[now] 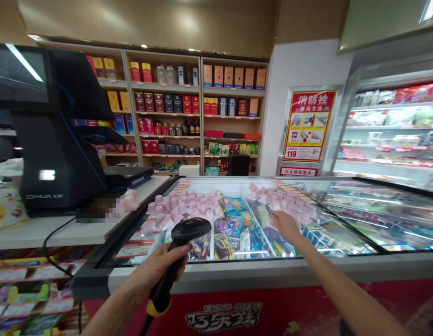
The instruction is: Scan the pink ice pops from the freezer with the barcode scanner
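My left hand point(170, 263) is wrapped round the grip of a black and yellow barcode scanner point(188, 228), its head raised above the near edge of the chest freezer point(237, 275). Over the freezer's glass top, my right hand point(287, 227) reaches out with its fingers drawn together. A pinkish patch shows by those fingertips, but I cannot make out what they hold. Many small pink cup-shaped pieces point(188, 203) lie on the glass at the left. Another cluster of pink pieces point(289, 199) spreads just beyond my right hand. Colourful ice cream packets point(233, 224) show through the glass.
A black checkout terminal point(58, 140) stands on the white counter point(97, 231) at the left, with a cable hanging down. Shelves of boxes and bottles point(167, 102) line the back wall. An open display fridge point(394, 135) is at the right, beyond a red fire-hydrant poster point(309, 126).
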### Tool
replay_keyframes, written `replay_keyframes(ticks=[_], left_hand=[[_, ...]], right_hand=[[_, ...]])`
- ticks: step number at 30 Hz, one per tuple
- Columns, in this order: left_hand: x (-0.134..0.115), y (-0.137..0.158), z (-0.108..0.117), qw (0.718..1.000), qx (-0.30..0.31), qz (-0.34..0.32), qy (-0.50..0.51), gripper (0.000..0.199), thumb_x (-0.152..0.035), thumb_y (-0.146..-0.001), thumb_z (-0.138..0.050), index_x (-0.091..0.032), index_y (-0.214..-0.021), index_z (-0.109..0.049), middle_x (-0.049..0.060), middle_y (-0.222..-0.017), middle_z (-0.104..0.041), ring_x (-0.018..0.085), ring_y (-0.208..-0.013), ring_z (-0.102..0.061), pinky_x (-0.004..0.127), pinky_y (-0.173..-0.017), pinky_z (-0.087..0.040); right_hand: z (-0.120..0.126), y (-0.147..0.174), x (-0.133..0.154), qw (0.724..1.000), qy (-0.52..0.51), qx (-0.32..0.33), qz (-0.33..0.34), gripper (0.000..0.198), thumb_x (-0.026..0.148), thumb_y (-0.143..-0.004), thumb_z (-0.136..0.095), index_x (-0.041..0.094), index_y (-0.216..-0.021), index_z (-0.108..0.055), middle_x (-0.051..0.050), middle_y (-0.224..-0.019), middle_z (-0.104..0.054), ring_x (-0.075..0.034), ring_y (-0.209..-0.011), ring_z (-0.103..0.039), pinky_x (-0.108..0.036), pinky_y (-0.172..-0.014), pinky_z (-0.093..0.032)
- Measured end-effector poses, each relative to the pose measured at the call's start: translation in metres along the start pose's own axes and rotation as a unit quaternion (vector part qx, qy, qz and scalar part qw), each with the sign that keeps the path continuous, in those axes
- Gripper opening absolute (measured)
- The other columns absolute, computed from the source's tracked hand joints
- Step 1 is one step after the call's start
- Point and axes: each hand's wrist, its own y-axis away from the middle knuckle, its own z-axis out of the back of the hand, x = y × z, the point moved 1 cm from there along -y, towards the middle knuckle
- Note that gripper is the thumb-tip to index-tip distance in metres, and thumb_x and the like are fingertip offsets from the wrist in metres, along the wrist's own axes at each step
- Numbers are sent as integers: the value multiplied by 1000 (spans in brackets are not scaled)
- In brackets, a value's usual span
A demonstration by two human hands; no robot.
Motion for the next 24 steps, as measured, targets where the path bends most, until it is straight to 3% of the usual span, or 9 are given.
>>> replay_keyframes(ticks=[2, 3, 6, 8, 11, 14, 17, 20, 24], left_hand=[[-4, 4, -3, 1000, 5, -4, 1, 25, -37, -63, -58, -14, -65, -49, -3, -52, -48, 7, -43, -43, 19, -41, -30], [-6, 5, -4, 1000, 3, -7, 0, 25, -38, -63, -58, -14, -63, -49, -3, -51, -48, 7, -42, -42, 19, -41, -30], [-10, 9, -5, 1000, 9, -18, -9, 27, -40, -64, -56, -15, -59, -48, -4, -46, -46, 7, -41, -41, 19, -41, -29], [-12, 10, -4, 999, 17, -28, -15, 27, -40, -64, -56, -15, -59, -48, -3, -46, -46, 7, -41, -41, 20, -42, -30], [-14, 7, 0, 999, 29, -32, -23, 26, -39, -64, -56, -14, -61, -50, -3, -49, -48, 7, -42, -41, 19, -43, -30], [-13, 3, 4, 999, 25, -36, -24, 26, -38, -65, -55, -13, -61, -50, -3, -50, -48, 6, -42, -41, 19, -43, -30], [-10, -2, 9, 999, 3, -41, -18, 26, -39, -65, -55, -13, -62, -50, -3, -50, -48, 6, -42, -41, 19, -43, -30], [-6, -9, 17, 998, -21, -49, -21, 27, -41, -65, -55, -14, -62, -50, -3, -51, -49, 6, -42, -42, 19, -43, -31], [-2, -16, 26, 995, -82, -52, -11, 28, -41, -64, -56, -15, -61, -48, -4, -50, -49, 7, -41, -43, 19, -42, -32]], right_hand=[[-13, -9, 15, 977, -207, -15, -42, 28, 27, -71, -41, 16, -90, -59, -8, -89, -62, -18, -82, -54, -32, -74, -39], [-20, -13, 24, 946, -316, -8, -68, 29, 31, -70, -43, 16, -88, -59, -7, -82, -62, -17, -75, -55, -31, -69, -41], [-38, -23, 55, 815, -567, 48, -105, 30, 40, -60, -54, 17, -79, -60, -2, -64, -61, -15, -61, -55, -29, -60, -43], [-47, -27, 72, 753, -645, 73, -104, 28, 38, -54, -60, 18, -73, -60, -1, -60, -60, -15, -60, -55, -28, -60, -43], [-56, -31, 90, 721, -679, 95, -102, 26, 36, -52, -62, 18, -71, -60, 0, -60, -61, -13, -58, -54, -26, -59, -43], [-64, -35, 96, 749, -648, 93, -98, 28, 37, -56, -58, 17, -76, -59, -1, -63, -62, -13, -58, -55, -26, -58, -44], [-73, -44, 90, 843, -525, 47, -103, 31, 37, -62, -50, 17, -83, -59, -3, -69, -63, -16, -62, -56, -29, -59, -45], [-82, -53, 80, 942, -325, -27, -79, 30, 33, -66, -44, 16, -85, -61, -6, -80, -64, -20, -75, -57, -32, -67, -44], [-95, -63, 80, 989, -129, -60, -29, 30, 27, -70, -40, 15, -87, -62, -9, -87, -64, -22, -86, -55, -33, -77, -39]])
